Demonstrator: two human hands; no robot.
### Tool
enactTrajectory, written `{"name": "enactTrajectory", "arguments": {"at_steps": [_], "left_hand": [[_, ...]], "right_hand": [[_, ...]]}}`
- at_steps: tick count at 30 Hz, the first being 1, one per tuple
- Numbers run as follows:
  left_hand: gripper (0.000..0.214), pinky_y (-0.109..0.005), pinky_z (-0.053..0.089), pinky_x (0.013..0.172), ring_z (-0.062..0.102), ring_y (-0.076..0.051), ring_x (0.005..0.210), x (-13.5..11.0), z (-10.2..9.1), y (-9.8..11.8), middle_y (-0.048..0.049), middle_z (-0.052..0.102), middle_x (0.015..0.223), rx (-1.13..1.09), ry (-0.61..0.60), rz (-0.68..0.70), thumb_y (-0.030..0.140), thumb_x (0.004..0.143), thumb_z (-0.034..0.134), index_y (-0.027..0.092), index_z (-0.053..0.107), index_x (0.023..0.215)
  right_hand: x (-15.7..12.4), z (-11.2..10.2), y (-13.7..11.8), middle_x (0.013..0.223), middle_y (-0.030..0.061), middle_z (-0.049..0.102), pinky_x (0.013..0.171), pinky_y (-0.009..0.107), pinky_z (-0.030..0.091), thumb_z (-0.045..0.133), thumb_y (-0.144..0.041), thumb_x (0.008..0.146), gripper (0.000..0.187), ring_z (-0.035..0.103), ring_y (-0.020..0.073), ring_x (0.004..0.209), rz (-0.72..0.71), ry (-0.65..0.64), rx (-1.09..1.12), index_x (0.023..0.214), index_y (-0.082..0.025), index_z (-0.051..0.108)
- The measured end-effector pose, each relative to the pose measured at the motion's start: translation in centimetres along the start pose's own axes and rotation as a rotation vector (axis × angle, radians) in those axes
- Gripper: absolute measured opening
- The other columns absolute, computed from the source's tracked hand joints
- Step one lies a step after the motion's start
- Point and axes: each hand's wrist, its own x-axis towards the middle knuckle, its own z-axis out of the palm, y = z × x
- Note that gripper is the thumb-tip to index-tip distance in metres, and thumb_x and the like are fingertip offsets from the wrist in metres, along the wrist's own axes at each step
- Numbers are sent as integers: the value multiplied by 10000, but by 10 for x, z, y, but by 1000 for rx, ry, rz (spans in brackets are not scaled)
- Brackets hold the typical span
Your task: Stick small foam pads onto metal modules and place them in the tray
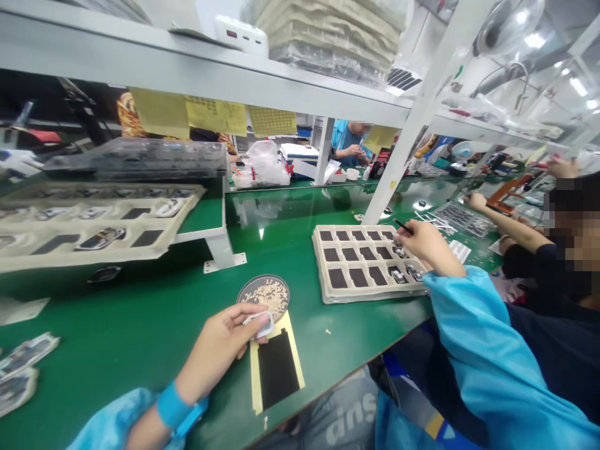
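My left hand (229, 334) is closed, pinching a small pale rectangular part (263, 325) between thumb and fingers. Just behind it sits a round dark dish (240, 289) full of tiny beige and dark bits. Under that hand lies a yellow-edged sheet with a black rectangle (279, 370). Over the right side of a cream compartment tray (323, 294), my right hand (429, 245) grips a thin black pen-like tool (404, 227), its exact kind unclear. Small device parts (397, 275) fill a few compartments near that hand; dark pads show in the others.
A raised shelf at left bears another cream tray (140, 250) with device parts. More parts (28, 356) lie at the lower left. A white post (394, 162) rises behind the compartment tray. A co-worker's arm (515, 222) reaches over the bench at right.
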Motion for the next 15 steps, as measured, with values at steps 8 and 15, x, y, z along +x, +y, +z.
{"name": "enactTrajectory", "arguments": {"at_steps": [8,15], "left_hand": [[639,-157,291,426,598,-130,623,6,-3,-4,-97,684,821,-134,161,57,624,687,827,102,643,1005],[594,-191,356,448,583,-122,626,8,-13,0,-117,678,902,-354,251,177,602,828,695,72,718,1096]], "right_hand": [[-77,57,-139,901,69,669,682,120,473,789,-579,760,541,609,59,762,-231,-725,740,987,-90,736],[-122,127,-208,814,74,639,653,108,462,767,-619,782,590,572,45,685,-202,-949,1009,870,-46,661]]}}
